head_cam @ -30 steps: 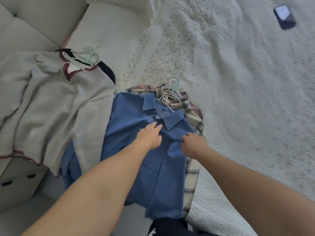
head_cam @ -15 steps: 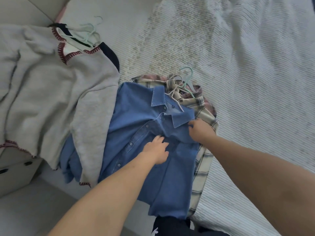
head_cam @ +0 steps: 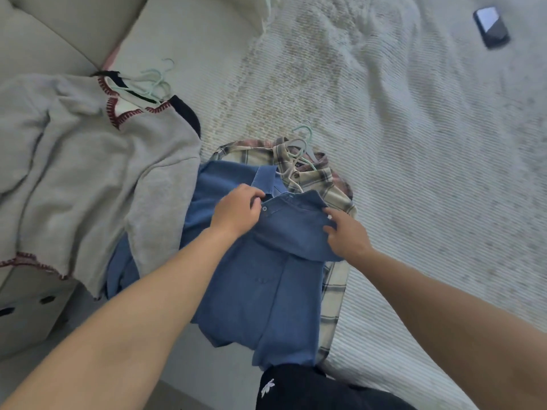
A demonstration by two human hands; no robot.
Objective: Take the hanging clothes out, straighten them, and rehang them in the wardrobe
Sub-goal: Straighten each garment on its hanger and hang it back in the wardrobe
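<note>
Two hands work at the blue shirt (head_cam: pixel 266 279) in the middle of the frame, where it lies on the bed (head_cam: pixel 414 173) over a plaid shirt (head_cam: pixel 331 184). We see the left hand (head_cam: pixel 236 213) curled at the collar, pinching the cloth by a button, and the right hand (head_cam: pixel 347 236) gripping the shirt's right shoulder edge. Pale hangers (head_cam: pixel 302 143) poke out above the collars. At the left lies a grey sweater (head_cam: pixel 88 179) on its own hanger (head_cam: pixel 151 84), and a phone (head_cam: pixel 491 26) sits at the upper right
</note>
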